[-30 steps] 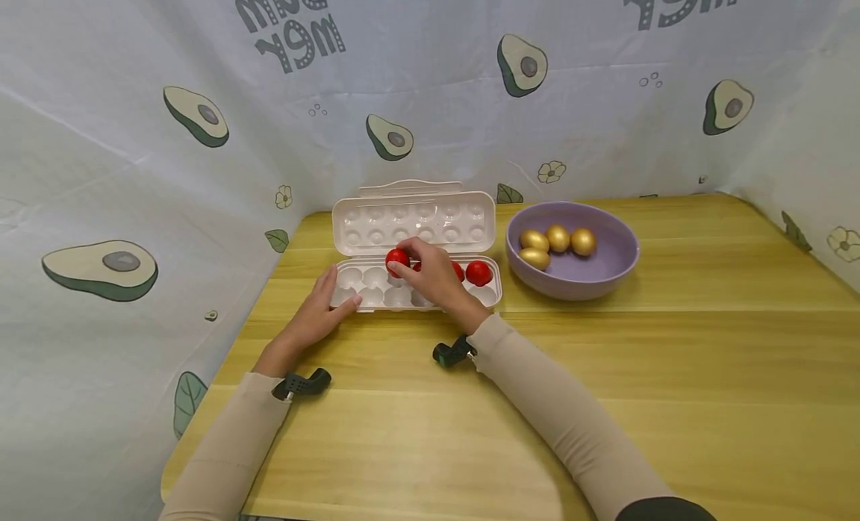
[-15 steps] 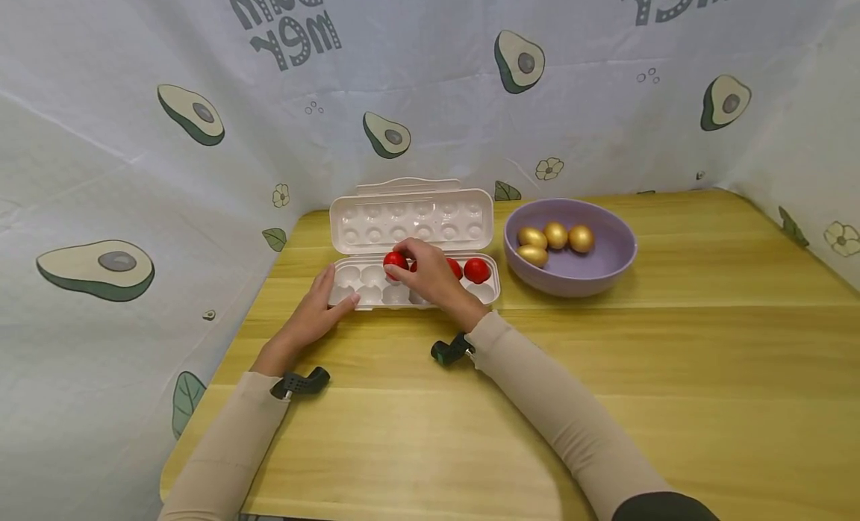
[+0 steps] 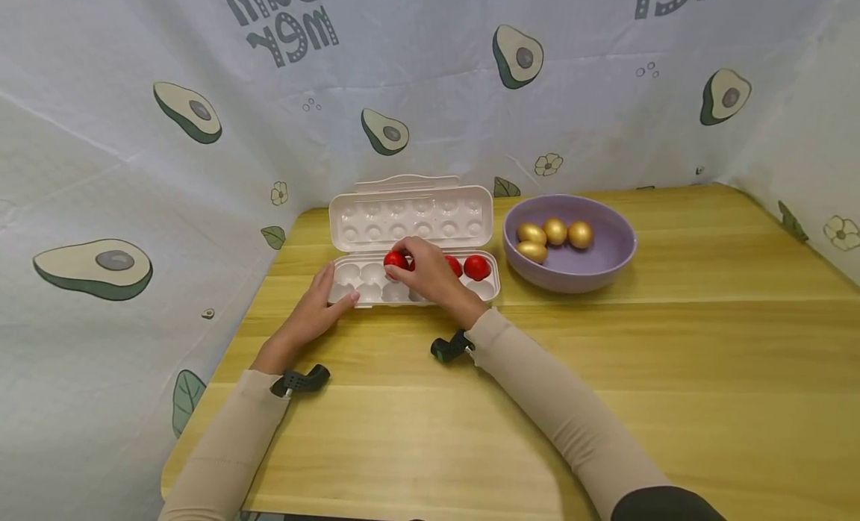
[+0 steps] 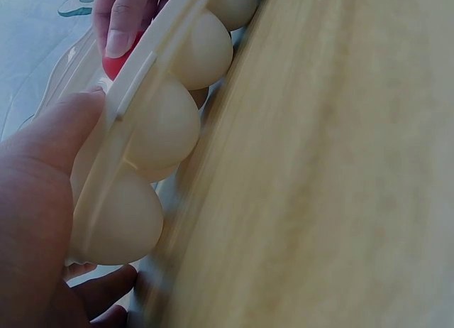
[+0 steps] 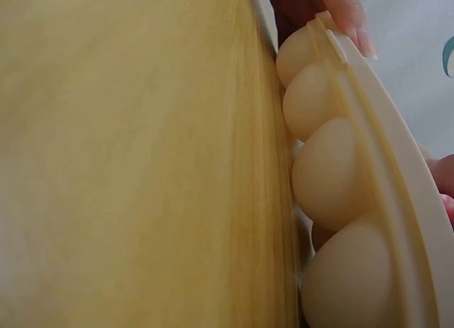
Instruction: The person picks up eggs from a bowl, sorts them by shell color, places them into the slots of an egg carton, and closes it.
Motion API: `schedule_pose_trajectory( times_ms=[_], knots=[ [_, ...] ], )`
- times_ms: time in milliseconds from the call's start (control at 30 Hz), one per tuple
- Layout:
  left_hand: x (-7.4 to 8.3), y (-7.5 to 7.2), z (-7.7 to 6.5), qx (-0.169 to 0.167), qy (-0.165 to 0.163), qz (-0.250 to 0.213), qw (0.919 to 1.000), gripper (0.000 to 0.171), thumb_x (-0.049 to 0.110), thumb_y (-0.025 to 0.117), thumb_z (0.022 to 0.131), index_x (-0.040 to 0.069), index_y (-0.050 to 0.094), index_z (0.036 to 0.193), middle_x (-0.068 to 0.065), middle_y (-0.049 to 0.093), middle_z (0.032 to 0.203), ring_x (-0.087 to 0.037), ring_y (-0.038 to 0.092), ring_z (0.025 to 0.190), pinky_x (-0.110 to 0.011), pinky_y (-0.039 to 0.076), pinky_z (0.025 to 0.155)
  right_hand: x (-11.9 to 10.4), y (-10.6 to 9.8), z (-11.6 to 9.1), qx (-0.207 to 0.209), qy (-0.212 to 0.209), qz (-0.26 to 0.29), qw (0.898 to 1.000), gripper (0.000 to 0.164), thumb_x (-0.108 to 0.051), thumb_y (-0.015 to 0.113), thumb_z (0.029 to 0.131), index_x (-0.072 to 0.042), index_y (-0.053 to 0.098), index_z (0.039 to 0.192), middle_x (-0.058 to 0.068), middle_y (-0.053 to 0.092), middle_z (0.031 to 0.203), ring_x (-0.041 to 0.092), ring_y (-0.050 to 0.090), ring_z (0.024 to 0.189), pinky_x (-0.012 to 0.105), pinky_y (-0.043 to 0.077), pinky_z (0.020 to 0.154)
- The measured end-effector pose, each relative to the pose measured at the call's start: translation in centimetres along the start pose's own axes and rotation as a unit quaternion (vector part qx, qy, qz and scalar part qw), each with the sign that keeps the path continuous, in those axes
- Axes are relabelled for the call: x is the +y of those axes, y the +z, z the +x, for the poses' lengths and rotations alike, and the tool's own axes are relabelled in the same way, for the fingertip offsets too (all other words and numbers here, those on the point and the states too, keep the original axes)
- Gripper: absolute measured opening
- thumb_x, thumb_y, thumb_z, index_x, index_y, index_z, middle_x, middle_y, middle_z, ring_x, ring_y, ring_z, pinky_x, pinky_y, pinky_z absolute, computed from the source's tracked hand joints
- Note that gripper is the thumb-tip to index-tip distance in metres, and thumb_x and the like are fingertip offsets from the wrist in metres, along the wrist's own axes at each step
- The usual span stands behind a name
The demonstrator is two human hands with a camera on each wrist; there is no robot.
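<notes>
My right hand (image 3: 433,273) pinches a red egg (image 3: 395,263) between thumb and fingers, at the back row of an open egg carton (image 3: 371,291). In the left wrist view, the red egg (image 4: 115,64) shows just behind the carton's front wall. Whether it touches the cup's bottom is hidden. More red eggs (image 3: 477,267) sit to the right in the back row, partly covered by the right hand. My left hand (image 3: 314,316) grips the carton's left end, thumb over the front rim and fingers around the side and underneath.
The carton's lid (image 3: 411,221) leans back open behind it. Right of the carton stands a purple bowl (image 3: 584,282) with several golden eggs (image 3: 555,231) in it. A patterned cloth (image 3: 443,80) hangs behind the wooden table (image 3: 416,409).
My right hand has brought the red egg slightly lower into the carton. The left hand keeps its hold on the carton's left end. The head view has shifted a little.
</notes>
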State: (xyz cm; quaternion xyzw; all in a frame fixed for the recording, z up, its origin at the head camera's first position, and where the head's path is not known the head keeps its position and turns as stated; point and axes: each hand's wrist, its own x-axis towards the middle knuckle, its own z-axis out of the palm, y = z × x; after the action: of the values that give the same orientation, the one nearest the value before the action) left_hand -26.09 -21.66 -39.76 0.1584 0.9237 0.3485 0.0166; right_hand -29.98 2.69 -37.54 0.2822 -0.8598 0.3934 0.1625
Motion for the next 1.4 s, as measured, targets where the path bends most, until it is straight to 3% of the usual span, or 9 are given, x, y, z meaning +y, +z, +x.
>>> schedule_pose_trajectory(
  times_ms=[333,567,833,1400],
  knots=[
    [0.06,-0.16,-0.06,-0.005,-0.006,-0.003,1.0,0.09,0.057,0.045,0.086,0.011,-0.003,0.145,-0.005,-0.004,0.151,-0.024,0.0,0.136,-0.049,0.008,0.107,-0.14,-0.04,0.08,-0.009,0.01,-0.001,1.0,0.029,-0.024,0.069,0.08,-0.007,0.06,0.101,0.002,0.059,0.095,0.015,0.052,0.083,0.023,0.047,0.076],
    [0.11,-0.21,-0.09,-0.003,-0.005,-0.007,1.0,0.09,0.057,0.046,0.086,0.011,-0.003,0.145,-0.005,-0.004,0.151,-0.024,0.0,0.136,-0.049,0.008,0.107,0.09,0.11,0.27,-0.007,0.011,0.008,1.0,0.016,-0.017,0.063,0.085,-0.008,0.062,0.097,0.001,0.06,0.095,0.013,0.056,0.088,0.022,0.047,0.081],
    [0.14,-0.33,-0.13,-0.003,-0.008,-0.007,0.9999,0.09,0.057,0.046,0.086,0.011,-0.002,0.145,-0.004,-0.003,0.151,-0.022,0.0,0.136,-0.048,0.009,0.108,0.11,0.13,0.34,-0.017,0.027,0.016,0.999,0.015,-0.018,0.062,0.085,-0.01,0.062,0.098,-0.001,0.06,0.095,0.011,0.056,0.088,0.021,0.047,0.08],
    [0.17,0.19,0.16,0.008,-0.007,0.006,0.9999,0.09,0.058,0.046,0.086,0.008,0.0,0.145,-0.007,0.0,0.15,-0.024,0.004,0.136,-0.046,0.011,0.108,0.08,-0.22,0.34,0.019,-0.001,0.023,1.0,0.012,-0.016,0.06,0.086,-0.008,0.062,0.094,0.001,0.063,0.093,0.012,0.06,0.09,0.023,0.048,0.079]
  ],
)
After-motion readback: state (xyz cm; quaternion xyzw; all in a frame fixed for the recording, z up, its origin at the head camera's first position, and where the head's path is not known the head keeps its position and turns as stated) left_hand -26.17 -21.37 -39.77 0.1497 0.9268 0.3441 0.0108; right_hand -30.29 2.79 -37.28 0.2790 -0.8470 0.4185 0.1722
